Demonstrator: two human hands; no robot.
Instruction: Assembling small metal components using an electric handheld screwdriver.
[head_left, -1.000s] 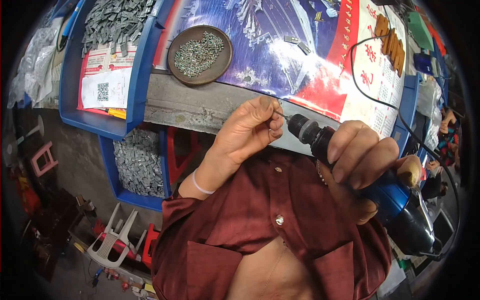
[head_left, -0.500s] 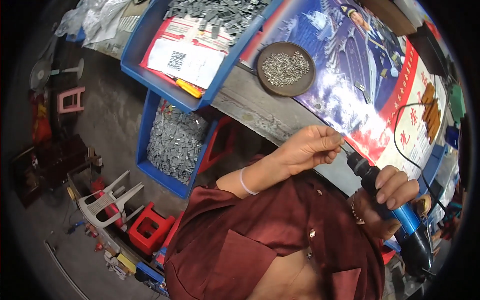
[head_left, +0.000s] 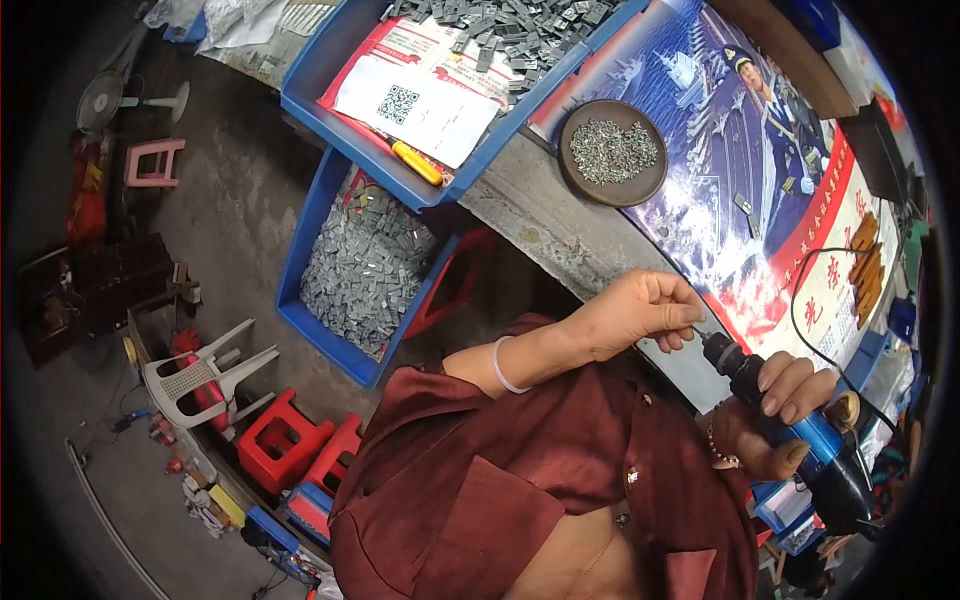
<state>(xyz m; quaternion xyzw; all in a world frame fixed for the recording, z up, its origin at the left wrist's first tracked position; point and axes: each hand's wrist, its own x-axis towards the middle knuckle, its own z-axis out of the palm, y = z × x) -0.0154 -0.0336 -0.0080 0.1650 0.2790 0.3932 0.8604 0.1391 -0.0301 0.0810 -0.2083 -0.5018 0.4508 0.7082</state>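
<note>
My right hand (head_left: 785,410) wraps round a blue and black electric screwdriver (head_left: 822,440), whose black chuck points up and left. Just off the bit, my left hand (head_left: 650,312) is closed in a pinch, thumb against forefinger. Whatever those fingertips hold is too small to make out. Beyond the hands, a round brown dish (head_left: 612,195) of small metal screws (head_left: 612,150) sits at the edge of a glossy poster (head_left: 700,190) on the table. A small grey part (head_left: 746,215) lies on that poster.
At the far left a blue bin (head_left: 470,180) holds grey parts, papers and a yellow-handled tool (head_left: 417,163). Below it stands another blue bin (head_left: 290,300) full of grey pieces. A black cable (head_left: 795,285) loops across the poster's right side. Red stools (head_left: 285,440) stand at the lower left.
The whole view has shifted, so the table things appear lower and farther right. My left fingertips have tipped down toward the screwdriver's bit. My right hand keeps its grip.
</note>
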